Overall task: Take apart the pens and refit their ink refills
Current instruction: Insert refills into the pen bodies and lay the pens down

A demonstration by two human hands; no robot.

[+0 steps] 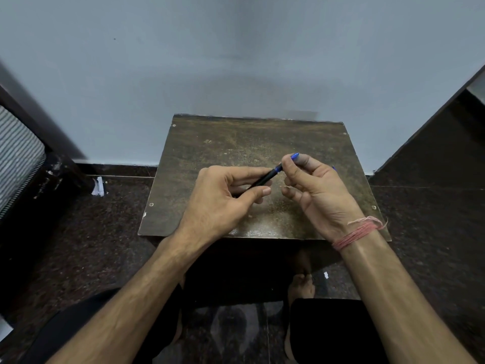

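Over the table's [210,153] middle, your left hand [223,203] grips the pen [262,181] barrel steady while your right hand [315,190] pinches its blue end, likely to pull or twist it apart

Mid-frame, a small worn dark wooden table [236,143], screw heads at its corners. Behind, across the top, a pale blue-grey wall [183,48]. Below, dark speckled stone floor [105,232]. Left of the table, a white paper scrap [98,187]. At far left, striped fabric [18,156].
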